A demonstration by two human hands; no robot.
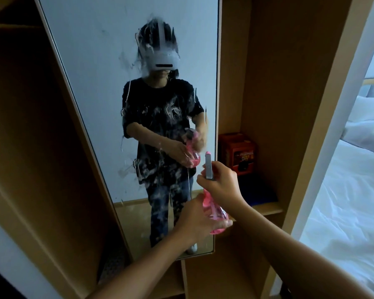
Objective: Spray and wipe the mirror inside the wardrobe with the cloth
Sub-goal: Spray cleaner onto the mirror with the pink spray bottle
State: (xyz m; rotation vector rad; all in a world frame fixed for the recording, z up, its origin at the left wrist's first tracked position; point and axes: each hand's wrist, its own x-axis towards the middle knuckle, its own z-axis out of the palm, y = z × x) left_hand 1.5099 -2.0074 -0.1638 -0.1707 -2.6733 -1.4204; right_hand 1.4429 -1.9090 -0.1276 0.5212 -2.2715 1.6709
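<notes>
A tall rectangular mirror with a thin frame (91, 61) stands inside a light brown wooden wardrobe (274, 83), filling the centre of the view from 12 o'clock down to 6 o'clock. White streaks and drips of spray cover the glass over the reflection of a person in a dark T-shirt and a headset. At about 5 o'clock from the centre, two bare hands hold a translucent pink plastic spray bottle with a grey nozzle head (214, 209) just in front of the mirror's lower right part. The right hand (221, 183) grips the neck, its fingers curled round the trigger. The left hand (193, 219) cups the bottle's base, its fingers wrapped underneath. At 3 o'clock, an orange box (238, 151) sits on a wardrobe shelf. A bed with white sheets (354, 190) lies at far right.
</notes>
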